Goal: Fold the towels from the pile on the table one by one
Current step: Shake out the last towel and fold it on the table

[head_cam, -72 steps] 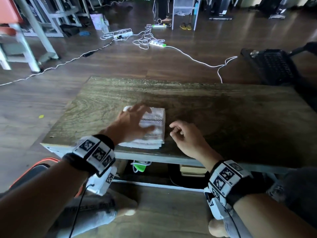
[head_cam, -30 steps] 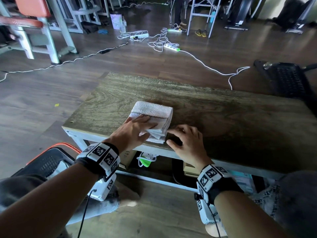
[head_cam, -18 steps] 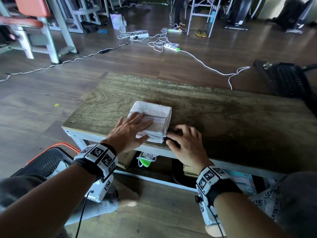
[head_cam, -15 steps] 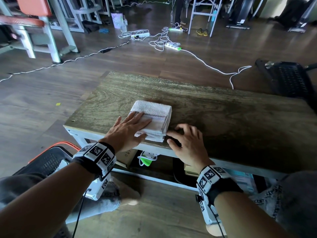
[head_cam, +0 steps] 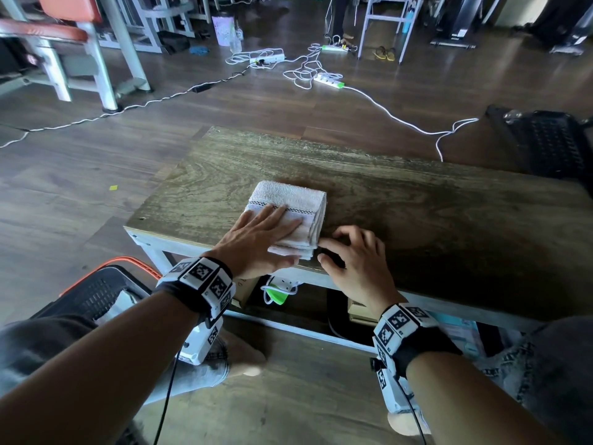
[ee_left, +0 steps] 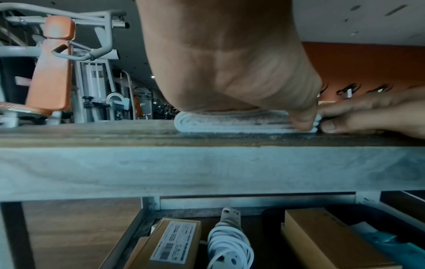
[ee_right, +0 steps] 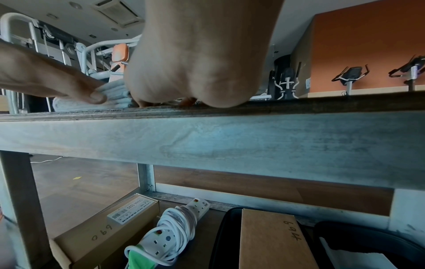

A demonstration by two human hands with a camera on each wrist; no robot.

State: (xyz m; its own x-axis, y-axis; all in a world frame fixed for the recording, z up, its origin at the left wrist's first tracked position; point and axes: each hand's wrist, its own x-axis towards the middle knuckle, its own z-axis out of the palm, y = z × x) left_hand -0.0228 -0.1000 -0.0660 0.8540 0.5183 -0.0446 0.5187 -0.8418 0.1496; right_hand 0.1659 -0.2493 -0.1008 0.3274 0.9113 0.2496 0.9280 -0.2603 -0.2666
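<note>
Since a moment ago the left hand [head_cam: 260,239] has slid a little farther over the folded towel [head_cam: 288,207], its fingers now reaching the checked band, while the right hand [head_cam: 353,258] has barely shifted at the towel's right edge. The left hand lies flat, fingers straight and spread, pressing the towel down, its thumb at the near edge. The right hand is loosely curled beside the stack of layers, fingertips touching or just beside the folded edges; it does not seem to hold anything, though the wrist view hides most of its fingers. The towel sits near the front edge of the desk [head_cam: 417,200], left of centre, folded into a thick rectangle. No unfolded pile shows on the desk.

The likely trouble: the towel lies close to the near edge, so a pull toward the body could drag it off. If the right hand nudges the layers sideways while squaring them, the fold may splay open.
</note>
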